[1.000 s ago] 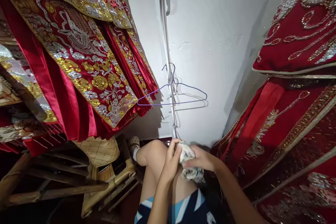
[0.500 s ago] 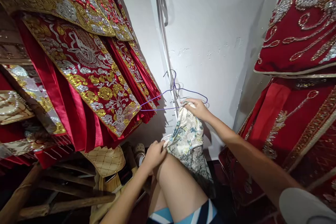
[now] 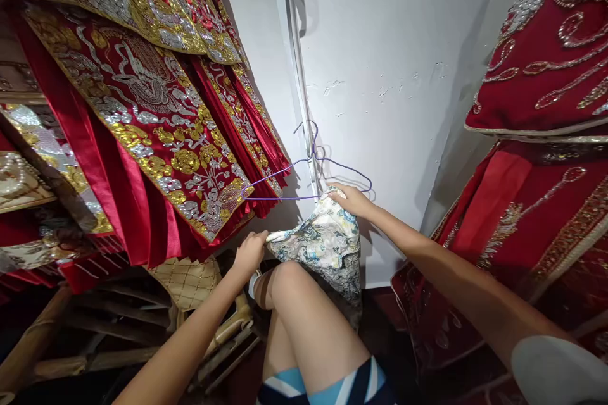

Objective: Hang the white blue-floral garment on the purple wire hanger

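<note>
A white floral garment [image 3: 327,237] is stretched between my two hands above my knees. My left hand [image 3: 251,252] is closed on its left end. At the garment's upper right corner, my right hand [image 3: 350,199] pinches the cloth, just under the bottom bar of a purple wire hanger [image 3: 311,160]. The hanger has nothing on it and is in front of the white wall, by a pale vertical rail [image 3: 295,69]. Its left end overlaps the hem of a red embroidered costume.
Red costumes with gold and silver embroidery [image 3: 156,101] hang at the left. Beaded red garments [image 3: 546,85] fill the right side. Below left are bamboo furniture [image 3: 95,364] and a quilted yellowish bag [image 3: 187,281].
My left hand has moved left and slightly up, pulling the garment's edge out to the side. My right hand has shifted slightly left, still holding the upper corner.
</note>
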Demonstrator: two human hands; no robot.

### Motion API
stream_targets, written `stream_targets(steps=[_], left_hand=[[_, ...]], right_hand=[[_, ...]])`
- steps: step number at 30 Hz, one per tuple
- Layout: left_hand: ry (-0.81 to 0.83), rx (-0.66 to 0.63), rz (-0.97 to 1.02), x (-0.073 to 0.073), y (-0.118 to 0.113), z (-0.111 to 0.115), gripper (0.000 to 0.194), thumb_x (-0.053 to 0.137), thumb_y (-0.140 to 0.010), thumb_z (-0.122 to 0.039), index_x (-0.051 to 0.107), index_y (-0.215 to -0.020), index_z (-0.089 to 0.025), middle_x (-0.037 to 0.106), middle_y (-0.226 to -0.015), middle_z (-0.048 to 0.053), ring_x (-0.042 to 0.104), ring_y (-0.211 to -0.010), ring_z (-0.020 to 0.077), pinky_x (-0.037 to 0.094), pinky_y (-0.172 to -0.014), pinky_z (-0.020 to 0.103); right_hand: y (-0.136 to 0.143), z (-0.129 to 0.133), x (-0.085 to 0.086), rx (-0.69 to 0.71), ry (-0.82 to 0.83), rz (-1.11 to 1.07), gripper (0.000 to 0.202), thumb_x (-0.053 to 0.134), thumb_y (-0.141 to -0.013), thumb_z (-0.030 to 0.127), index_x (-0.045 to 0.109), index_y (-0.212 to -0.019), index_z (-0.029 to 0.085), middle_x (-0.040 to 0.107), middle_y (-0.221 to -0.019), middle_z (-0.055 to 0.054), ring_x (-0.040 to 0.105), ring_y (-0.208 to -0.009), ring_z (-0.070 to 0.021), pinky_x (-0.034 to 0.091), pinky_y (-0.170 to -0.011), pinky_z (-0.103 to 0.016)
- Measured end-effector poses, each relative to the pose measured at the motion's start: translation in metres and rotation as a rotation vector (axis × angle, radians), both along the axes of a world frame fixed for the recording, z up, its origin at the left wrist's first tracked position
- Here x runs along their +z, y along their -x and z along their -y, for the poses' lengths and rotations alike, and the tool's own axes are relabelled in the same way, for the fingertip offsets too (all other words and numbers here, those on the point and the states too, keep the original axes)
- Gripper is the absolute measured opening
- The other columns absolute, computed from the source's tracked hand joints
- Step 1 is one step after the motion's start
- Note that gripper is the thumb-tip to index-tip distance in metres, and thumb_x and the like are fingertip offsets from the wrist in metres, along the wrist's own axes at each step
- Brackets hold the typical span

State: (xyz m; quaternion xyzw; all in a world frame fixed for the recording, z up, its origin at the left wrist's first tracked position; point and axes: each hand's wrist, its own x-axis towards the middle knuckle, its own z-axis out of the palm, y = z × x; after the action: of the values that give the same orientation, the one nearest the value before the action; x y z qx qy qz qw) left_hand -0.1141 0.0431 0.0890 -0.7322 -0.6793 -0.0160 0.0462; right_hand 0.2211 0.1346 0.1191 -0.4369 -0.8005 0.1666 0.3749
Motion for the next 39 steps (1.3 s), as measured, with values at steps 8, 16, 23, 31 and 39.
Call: stream_targets(steps=[8,16,23,31,39], left_hand=[[-0.275,-0.172,0.13,0.043,0.004,-0.001,0.033,0.037,-0.088,-0.006,0.065,-0.1,-0.018,0.061,-0.138,0.013,0.046,-0.137,0.0299,0.041,-0.11,0.042],[-0.536,-0.303,0.515,0.092,-0.031,-0.001,0.019,0.035,-0.083,-0.011,0.051,-0.089,-0.02,0.065,-0.104,0.01,0.06,-0.096,0.0245,0.049,-0.088,0.038],[-0.579,-0.349,0.476,0.116,-0.071,-0.017,0.033,0.04,-0.087,-0.013,0.056,-0.116,-0.017,0.066,-0.109,0.012,0.056,-0.101,0.0282,0.045,-0.089,0.04],[-0.629,-0.349,0.449,0.105,-0.061,-0.032,0.03,0.035,-0.089,-0.015,0.06,-0.106,-0.018,0.06,-0.099,0.011,0.052,-0.094,0.0275,0.043,-0.088,0.04],[-0.645,-0.213,0.766,0.118,-0.05,-0.039,0.016,0.048,-0.089,-0.028,0.056,-0.099,-0.018,0.06,-0.102,0.009,0.058,-0.092,0.0216,0.045,-0.083,0.033]], right_hand=[[-0.025,0.019,0.006,-0.329,-0.022,0.0,0.047,0.049,-0.09,0.054,0.041,-0.057,0.022,0.048,-0.054,0.001,0.042,-0.054,-0.0148,0.026,-0.055,-0.028],[-0.031,0.054,0.022,-0.43,-0.008,0.098,0.044,0.049,-0.089,0.045,0.035,-0.053,0.023,0.039,-0.051,0.001,0.034,-0.052,-0.0146,0.022,-0.054,-0.029],[-0.007,0.101,0.023,-0.322,-0.034,0.183,0.045,0.043,-0.097,0.054,0.066,-0.077,0.021,0.06,-0.063,-0.006,0.054,-0.06,-0.0216,0.028,-0.058,-0.03],[-0.059,0.106,0.04,-0.313,-0.164,0.003,0.078,0.071,-0.078,0.039,0.046,-0.15,0.025,0.071,-0.09,-0.004,0.063,-0.07,-0.0231,0.045,-0.07,-0.032],[-0.108,0.081,0.063,-0.039,0.226,-0.422,0.047,0.077,-0.065,0.064,0.073,-0.073,0.017,0.07,-0.066,-0.008,0.068,-0.068,-0.0276,0.051,-0.064,-0.037]])
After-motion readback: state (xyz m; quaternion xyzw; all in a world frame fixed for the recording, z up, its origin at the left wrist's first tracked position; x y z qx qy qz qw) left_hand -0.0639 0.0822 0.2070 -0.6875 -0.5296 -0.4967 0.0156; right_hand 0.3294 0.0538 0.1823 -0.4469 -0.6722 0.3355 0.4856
